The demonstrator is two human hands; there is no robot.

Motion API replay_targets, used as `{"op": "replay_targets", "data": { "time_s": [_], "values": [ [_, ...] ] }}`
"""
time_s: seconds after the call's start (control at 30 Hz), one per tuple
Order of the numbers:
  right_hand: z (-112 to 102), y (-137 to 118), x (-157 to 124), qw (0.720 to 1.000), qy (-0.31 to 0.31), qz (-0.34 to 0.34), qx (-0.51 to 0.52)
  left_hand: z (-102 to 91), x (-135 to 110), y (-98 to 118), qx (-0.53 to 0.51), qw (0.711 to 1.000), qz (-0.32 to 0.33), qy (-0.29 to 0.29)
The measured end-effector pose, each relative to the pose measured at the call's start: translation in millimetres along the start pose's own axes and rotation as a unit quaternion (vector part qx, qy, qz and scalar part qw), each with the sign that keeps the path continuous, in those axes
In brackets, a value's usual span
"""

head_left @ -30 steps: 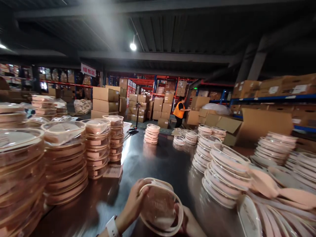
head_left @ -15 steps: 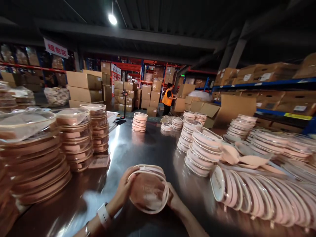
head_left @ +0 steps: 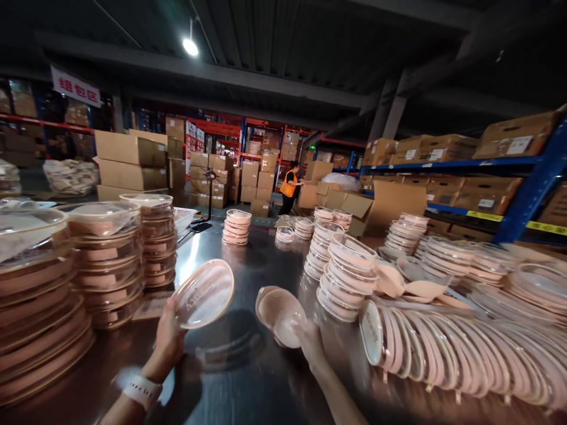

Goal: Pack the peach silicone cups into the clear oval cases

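Observation:
My left hand (head_left: 169, 333) is closed on the rim of a clear oval zip pouch (head_left: 207, 295), raised and tilted above the table, with lettering on its see-through face. To its right, my right hand (head_left: 311, 341) pinches the near edge of a pinkish pouch (head_left: 279, 310), whose open side seems to face up. The fingertips of that hand are slightly blurred. A row of similar pouches (head_left: 425, 342) leans on edge at the right. Behind that row rises a stack of pouches (head_left: 348, 277).
Tall pouch stacks (head_left: 106, 265) line the left of the shiny metal table (head_left: 230, 378). A short stack (head_left: 237, 227) stands at the far middle. Open cartons (head_left: 398, 203) and loaded shelves (head_left: 460, 165) are behind on the right. A person in an orange vest (head_left: 289, 188) stands further back.
My hands have moved apart. The pouch held by both is now in two pieces or pouches: the clear oval one went left and up, the pinkish one stays right. The view turned right.

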State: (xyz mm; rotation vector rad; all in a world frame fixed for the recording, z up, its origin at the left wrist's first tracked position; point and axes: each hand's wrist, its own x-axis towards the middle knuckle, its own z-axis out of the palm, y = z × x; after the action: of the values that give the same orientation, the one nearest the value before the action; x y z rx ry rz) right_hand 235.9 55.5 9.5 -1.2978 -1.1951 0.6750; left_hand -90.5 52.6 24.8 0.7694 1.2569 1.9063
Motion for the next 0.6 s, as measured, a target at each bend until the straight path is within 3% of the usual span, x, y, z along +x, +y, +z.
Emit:
{"op": "replay_targets", "data": {
  "time_s": [0.1, 0.2, 0.27, 0.33, 0.47, 0.6],
  "values": [
    [10, 3, -7, 0.998, 0.028, -0.039, -0.029, 9.2, -16, 7, -0.138, 0.976, -0.163, -0.04],
    [18, 4, -20, 0.983, 0.052, -0.163, -0.07, 18.5, -35, 13, -0.16, 0.958, -0.217, -0.097],
    [21, 4, -29, 0.972, 0.034, -0.225, -0.065, 22.6, -44, 15, -0.167, 0.947, -0.242, -0.131],
    [23, 3, -39, 0.971, -0.023, -0.237, -0.03, 25.2, -51, 14, -0.169, 0.943, -0.239, -0.16],
    [32, -7, -56, 0.958, -0.175, -0.198, 0.108, 28.1, -56, 6, -0.087, 0.97, -0.155, -0.169],
    [36, -23, -63, 0.949, -0.226, -0.144, 0.165, 28.6, -58, -1, -0.008, 0.977, -0.117, -0.179]
  ]
}}
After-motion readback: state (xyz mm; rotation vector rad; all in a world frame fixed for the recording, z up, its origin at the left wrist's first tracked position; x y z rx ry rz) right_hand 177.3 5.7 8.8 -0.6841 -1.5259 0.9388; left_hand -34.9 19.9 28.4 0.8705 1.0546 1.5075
